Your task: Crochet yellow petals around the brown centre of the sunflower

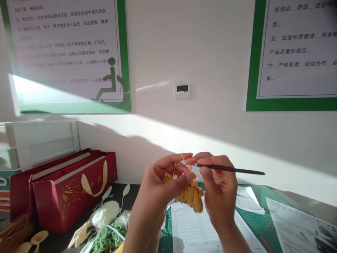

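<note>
A yellow crocheted piece (193, 196) with petal-like lobes hangs from my left hand (168, 182), pinched between thumb and fingers. Yellow yarn (182, 156) loops over the raised left index finger. In my right hand (219, 179) is a crochet hook (234, 170) with a dark handle, gripped between thumb and fingers and pointing left. Its thin metal tip meets the yarn just above the crochet work, close to my left fingertips. Exactly how the yarn sits on the hook is too small to tell.
Below the hands, a printed form (189, 225) lies on a green cutting mat (259, 225). More papers (302, 221) are at the right. Dark red gift bags (76, 189) stand at left, beside white yarn (105, 214) and tangled green yarn (109, 237). A white wall rises behind.
</note>
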The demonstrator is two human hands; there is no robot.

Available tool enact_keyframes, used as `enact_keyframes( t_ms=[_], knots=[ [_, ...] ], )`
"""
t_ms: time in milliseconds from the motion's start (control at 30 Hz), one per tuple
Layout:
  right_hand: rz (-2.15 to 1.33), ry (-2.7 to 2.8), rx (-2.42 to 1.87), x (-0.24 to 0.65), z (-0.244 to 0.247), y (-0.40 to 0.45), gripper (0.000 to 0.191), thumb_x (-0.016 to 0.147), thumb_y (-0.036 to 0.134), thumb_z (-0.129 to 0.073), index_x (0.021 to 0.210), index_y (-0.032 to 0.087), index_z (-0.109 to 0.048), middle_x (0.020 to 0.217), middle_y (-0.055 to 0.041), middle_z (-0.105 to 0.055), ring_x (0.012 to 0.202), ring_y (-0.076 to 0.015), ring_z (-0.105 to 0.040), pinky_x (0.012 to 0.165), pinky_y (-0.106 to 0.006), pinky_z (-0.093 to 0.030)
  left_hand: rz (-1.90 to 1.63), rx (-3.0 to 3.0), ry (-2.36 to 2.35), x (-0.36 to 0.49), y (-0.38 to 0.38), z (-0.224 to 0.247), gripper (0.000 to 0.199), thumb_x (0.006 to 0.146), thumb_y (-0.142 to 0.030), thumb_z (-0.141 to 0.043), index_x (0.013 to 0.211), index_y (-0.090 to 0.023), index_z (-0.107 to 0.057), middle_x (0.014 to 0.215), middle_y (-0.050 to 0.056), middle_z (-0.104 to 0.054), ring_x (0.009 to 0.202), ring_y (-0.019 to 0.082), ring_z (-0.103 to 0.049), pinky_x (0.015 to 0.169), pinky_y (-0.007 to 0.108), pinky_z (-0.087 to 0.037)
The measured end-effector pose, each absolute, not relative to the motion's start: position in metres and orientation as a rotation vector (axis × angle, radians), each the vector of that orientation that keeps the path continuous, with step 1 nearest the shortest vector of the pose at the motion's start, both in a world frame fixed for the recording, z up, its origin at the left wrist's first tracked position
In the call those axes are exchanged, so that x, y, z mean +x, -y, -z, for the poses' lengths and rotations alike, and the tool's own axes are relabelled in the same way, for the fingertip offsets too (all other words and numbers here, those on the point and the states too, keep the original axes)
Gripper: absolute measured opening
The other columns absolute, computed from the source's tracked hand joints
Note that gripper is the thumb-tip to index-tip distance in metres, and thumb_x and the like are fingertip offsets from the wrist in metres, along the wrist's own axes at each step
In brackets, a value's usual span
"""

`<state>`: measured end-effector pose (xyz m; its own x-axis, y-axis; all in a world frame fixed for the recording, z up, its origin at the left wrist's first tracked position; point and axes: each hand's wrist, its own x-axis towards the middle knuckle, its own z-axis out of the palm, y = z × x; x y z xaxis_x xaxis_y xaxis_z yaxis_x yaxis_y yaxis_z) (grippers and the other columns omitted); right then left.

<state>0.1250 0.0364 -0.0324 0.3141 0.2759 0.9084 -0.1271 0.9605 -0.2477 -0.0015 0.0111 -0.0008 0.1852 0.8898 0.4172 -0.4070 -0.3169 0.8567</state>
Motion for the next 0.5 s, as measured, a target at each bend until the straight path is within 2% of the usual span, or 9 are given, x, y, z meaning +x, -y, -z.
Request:
enact_keyframes(
  t_ms=[100, 233, 400, 500],
  knots=[
    [-0.387, 1.184, -0.152, 0.128, 0.034, -0.04, 0.001, 0.098, 0.027, -0.065, 0.097, 0.027, -0.064, 0.084, -0.0007, -0.074, 0.086, -0.0209, -0.073, 0.081, -0.041, -0.059, -1.447, 1.297, -0.54, -0.002, -0.011, 0.0, 0.025, 0.068, -0.017, -0.093, 0.092, -0.018, -0.086, 0.073, 0.003, -0.074, 0.067, 0.017, -0.068, 0.062, 0.025, -0.055],
    [-0.545, 1.181, -0.142, 0.135, 0.035, -0.047, 0.013, 0.098, 0.039, -0.064, 0.095, 0.028, -0.058, 0.079, 0.0004, -0.074, 0.077, -0.0198, -0.071, 0.076, -0.039, -0.057, -1.487, 1.319, -0.541, -0.005, -0.013, 0.0, 0.015, 0.066, -0.017, -0.093, 0.078, -0.02, -0.085, 0.074, 0.005, -0.077, 0.08, 0.021, -0.072, 0.066, 0.025, -0.055],
    [-0.534, 1.28, -0.129, 0.146, 0.031, -0.048, 0.016, 0.099, 0.042, -0.062, 0.095, 0.028, -0.056, 0.076, 0.0004, -0.074, 0.076, -0.0205, -0.07, 0.075, -0.04, -0.054, -1.433, 1.343, -0.527, -0.009, -0.012, 0.0, 0.016, 0.069, -0.015, -0.091, 0.082, -0.024, -0.087, 0.068, 0.0, -0.072, 0.071, 0.016, -0.069, 0.064, 0.024, -0.052],
    [-0.515, 1.336, -0.088, 0.152, 0.03, -0.045, 0.012, 0.101, 0.039, -0.061, 0.099, 0.028, -0.057, 0.078, 0.0, -0.075, 0.078, -0.0203, -0.071, 0.072, -0.038, -0.053, -1.449, 1.35, -0.528, -0.009, -0.01, 0.0, 0.016, 0.069, -0.016, -0.092, 0.082, -0.024, -0.087, 0.068, 0.0, -0.072, 0.071, 0.017, -0.069, 0.064, 0.025, -0.053]
  ],
)
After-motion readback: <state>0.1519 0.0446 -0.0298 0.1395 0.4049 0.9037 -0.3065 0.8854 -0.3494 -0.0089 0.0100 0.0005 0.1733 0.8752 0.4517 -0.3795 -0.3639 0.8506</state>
